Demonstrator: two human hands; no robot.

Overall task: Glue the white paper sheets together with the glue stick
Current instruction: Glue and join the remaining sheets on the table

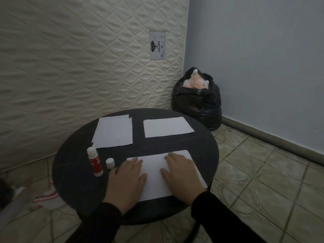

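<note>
Quilted mattress (78, 58) against blue wall (263, 67), tiled floor (263, 181).

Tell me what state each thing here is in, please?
Glue stick: upright, uncapped.
Cap: off, standing beside the stick.
Near paper: flat under both hands.
Far left paper: lying flat, another sheet's corners peeking out beneath.
Far right paper: lying flat, untouched.
Left hand: open, palm down.
Right hand: open, palm down.
Black bag: open at the top.
</note>
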